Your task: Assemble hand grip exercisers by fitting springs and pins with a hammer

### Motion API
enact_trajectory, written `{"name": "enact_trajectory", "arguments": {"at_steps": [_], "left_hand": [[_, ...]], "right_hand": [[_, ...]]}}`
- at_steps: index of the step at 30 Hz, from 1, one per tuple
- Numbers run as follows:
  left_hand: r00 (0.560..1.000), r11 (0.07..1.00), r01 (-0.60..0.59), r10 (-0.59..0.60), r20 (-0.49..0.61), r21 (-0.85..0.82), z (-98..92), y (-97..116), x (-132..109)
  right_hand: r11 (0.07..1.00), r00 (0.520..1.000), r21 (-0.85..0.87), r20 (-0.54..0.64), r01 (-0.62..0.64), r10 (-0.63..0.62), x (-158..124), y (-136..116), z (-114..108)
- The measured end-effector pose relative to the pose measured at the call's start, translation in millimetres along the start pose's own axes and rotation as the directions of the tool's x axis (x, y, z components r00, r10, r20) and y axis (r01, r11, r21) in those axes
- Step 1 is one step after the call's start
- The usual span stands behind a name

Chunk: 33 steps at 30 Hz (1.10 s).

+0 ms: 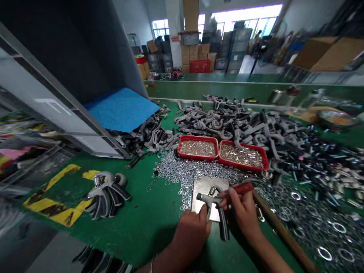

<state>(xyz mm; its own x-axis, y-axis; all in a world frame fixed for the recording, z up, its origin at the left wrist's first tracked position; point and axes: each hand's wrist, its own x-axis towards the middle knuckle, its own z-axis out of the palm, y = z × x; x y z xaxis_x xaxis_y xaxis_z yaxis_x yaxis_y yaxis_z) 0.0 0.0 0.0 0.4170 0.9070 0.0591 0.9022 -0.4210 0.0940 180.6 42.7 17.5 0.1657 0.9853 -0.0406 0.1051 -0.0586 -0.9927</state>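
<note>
My left hand (pixel 191 227) is closed on the handle of a grey hand-gripper part (pixel 212 201), which lies on a small square metal plate (pixel 203 187) on the green table. My right hand (pixel 243 210) is closed around a red-handled tool (pixel 239 189) whose tip points at the part's top. A long wooden handle (pixel 280 229) lies just right of my right hand.
Two red trays (pixel 198 148) (pixel 243 155) of small metal pieces stand behind the plate, amid scattered washers (pixel 176 172). A big heap of grey parts (pixel 241 125) fills the back. Assembled grippers (pixel 106 193) lie left, by yellow-black tape. A grey bin with blue sheet (pixel 121 110) stands left.
</note>
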Motion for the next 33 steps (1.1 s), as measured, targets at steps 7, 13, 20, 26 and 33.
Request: {"name": "enact_trajectory", "arguments": {"at_steps": [7, 13, 20, 26, 33], "left_hand": [[0.997, 0.999, 0.024, -0.021, 0.076, -0.042, -4.2, 2.2, 1.5], [0.985, 0.993, 0.076, -0.061, 0.160, -0.092, -4.9, 3.1, 3.1], [0.979, 0.991, 0.079, -0.057, 0.198, -0.106, -5.7, 3.4, 5.6], [0.993, 0.996, 0.055, -0.048, 0.106, -0.071, -0.8, 4.7, 1.9], [0.976, 0.981, -0.050, 0.087, -0.198, 0.186, 18.9, 7.7, -3.0]], "right_hand": [[0.994, 1.000, -0.110, -0.006, -0.001, 0.000, -4.1, 0.0, 3.9], [0.973, 1.000, -0.228, 0.012, 0.030, -0.028, -6.6, -6.7, 5.1], [0.975, 0.999, -0.219, 0.027, 0.022, -0.017, -6.4, -3.0, 3.4], [0.864, 0.990, -0.485, 0.043, 0.137, -0.133, -4.4, -11.3, 16.0], [0.934, 0.925, 0.225, 0.328, -0.276, 0.194, 27.5, -31.7, 7.7]]}}
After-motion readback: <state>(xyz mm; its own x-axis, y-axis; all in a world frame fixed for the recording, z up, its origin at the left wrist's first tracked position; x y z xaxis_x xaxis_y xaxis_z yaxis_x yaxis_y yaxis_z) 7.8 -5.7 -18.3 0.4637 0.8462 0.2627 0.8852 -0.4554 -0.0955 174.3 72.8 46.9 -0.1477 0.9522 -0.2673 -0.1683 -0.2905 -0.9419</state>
